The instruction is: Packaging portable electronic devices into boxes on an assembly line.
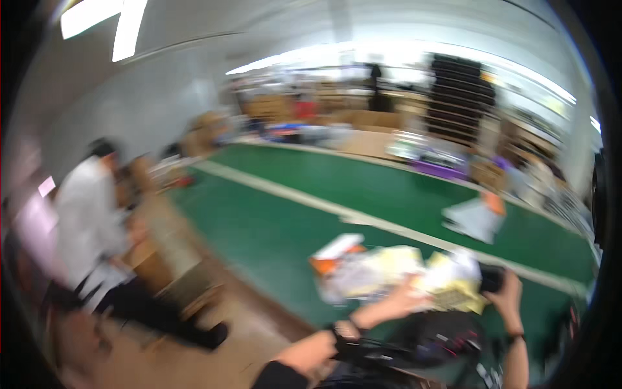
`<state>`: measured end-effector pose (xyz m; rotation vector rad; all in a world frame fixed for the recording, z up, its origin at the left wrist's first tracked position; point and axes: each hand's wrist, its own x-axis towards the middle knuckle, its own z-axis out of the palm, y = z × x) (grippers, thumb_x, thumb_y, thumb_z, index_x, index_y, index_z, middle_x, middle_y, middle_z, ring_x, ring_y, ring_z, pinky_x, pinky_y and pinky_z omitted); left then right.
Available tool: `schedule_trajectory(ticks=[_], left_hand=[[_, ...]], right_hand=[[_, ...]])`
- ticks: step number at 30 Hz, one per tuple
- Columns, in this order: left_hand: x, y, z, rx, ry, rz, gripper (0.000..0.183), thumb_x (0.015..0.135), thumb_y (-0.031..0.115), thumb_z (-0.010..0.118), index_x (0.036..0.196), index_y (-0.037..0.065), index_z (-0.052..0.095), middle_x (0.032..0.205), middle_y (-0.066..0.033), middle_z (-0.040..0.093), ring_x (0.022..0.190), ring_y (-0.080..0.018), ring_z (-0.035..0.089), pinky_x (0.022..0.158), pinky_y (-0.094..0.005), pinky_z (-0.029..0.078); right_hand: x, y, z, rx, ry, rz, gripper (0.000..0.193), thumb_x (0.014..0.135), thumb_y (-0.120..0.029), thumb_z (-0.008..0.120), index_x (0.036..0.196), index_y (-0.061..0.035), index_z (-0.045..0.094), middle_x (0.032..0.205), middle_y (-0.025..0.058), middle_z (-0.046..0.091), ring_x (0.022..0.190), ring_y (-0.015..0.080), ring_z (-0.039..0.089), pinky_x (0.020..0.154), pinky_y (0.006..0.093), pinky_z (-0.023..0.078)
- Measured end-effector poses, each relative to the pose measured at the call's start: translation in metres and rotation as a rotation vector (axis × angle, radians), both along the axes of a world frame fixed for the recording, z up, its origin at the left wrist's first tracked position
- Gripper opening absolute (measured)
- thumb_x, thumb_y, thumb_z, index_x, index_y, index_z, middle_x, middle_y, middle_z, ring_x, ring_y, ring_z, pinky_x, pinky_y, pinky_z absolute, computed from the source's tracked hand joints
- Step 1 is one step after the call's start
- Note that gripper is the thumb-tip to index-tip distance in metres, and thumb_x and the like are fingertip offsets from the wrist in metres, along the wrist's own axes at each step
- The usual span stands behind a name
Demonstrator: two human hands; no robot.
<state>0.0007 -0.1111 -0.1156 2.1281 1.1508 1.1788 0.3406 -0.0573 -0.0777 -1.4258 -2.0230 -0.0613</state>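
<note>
The whole view is motion-blurred. My left hand [396,302] reaches forward onto a heap of pale yellow and white packets [382,271]; the blur hides whether it grips any of them. An orange and white box [337,250] lies at the heap's left end. My right hand [509,293] is raised at the heap's right end, fingers closed around a small black object [490,279]. Both wrists carry dark bands.
A black bag-like thing [435,342] sits just below my hands. The green floor [272,227] has white lines. A person in a white top [84,214] sits at the left by brown boxes. Another white and orange bundle [476,217], shelves and boxes lie farther off.
</note>
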Motion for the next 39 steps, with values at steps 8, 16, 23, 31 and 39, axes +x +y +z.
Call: schedule_trajectory(ticks=[8,16,23,31,39], left_hand=[[0.027,0.021,0.056,-0.434,-0.285,-0.087,0.049,0.085,0.013,0.06,0.127,0.002,0.038,0.116,-0.0126,0.046,0.097,-0.0178,0.054,0.079,-0.0294,0.047],[0.061,0.037,0.113,-0.418,-0.168,-0.191,0.081,0.071,0.013,0.073,0.138,0.009,0.026,0.129,-0.0138,0.038,0.118,-0.0235,0.04,0.095,-0.0381,0.035],[0.078,0.006,0.168,-0.445,-0.542,-0.598,0.102,0.063,0.008,0.079,0.142,0.006,0.014,0.121,-0.0107,0.048,0.112,-0.0206,0.049,0.094,-0.0336,0.04],[0.084,-0.026,0.178,-0.152,-0.704,-0.346,0.086,0.071,0.035,0.074,0.134,0.001,0.026,0.115,-0.0127,0.047,0.106,-0.0205,0.05,0.092,-0.0317,0.04],[0.074,-0.025,0.169,-0.214,-0.75,-0.273,0.074,0.082,0.05,0.057,0.129,0.0,0.03,0.113,-0.0116,0.046,0.103,-0.017,0.047,0.089,-0.0284,0.038]], right_hand=[[-0.013,0.012,-0.006,-0.273,0.507,0.154,0.066,0.057,-0.013,0.079,0.114,-0.0031,0.048,0.102,0.0142,0.059,0.097,0.024,0.058,0.086,0.0319,0.046],[-0.021,-0.033,0.069,-0.259,0.535,0.309,0.067,0.062,-0.012,0.078,0.121,-0.006,0.047,0.106,0.009,0.053,0.094,0.0196,0.056,0.076,0.0289,0.048],[-0.046,-0.075,0.139,-0.148,0.692,0.607,0.063,0.069,-0.021,0.077,0.123,-0.005,0.048,0.105,0.0066,0.053,0.093,0.0155,0.054,0.077,0.0279,0.048],[-0.079,-0.08,0.146,-0.327,1.214,0.682,0.045,0.079,-0.014,0.068,0.118,-0.0022,0.049,0.099,0.0066,0.054,0.082,0.0088,0.057,0.07,0.0202,0.05],[-0.1,-0.068,0.134,-0.365,1.338,0.656,0.039,0.081,-0.013,0.066,0.115,-0.0019,0.051,0.095,0.0037,0.054,0.085,0.0068,0.052,0.073,0.0203,0.046]])
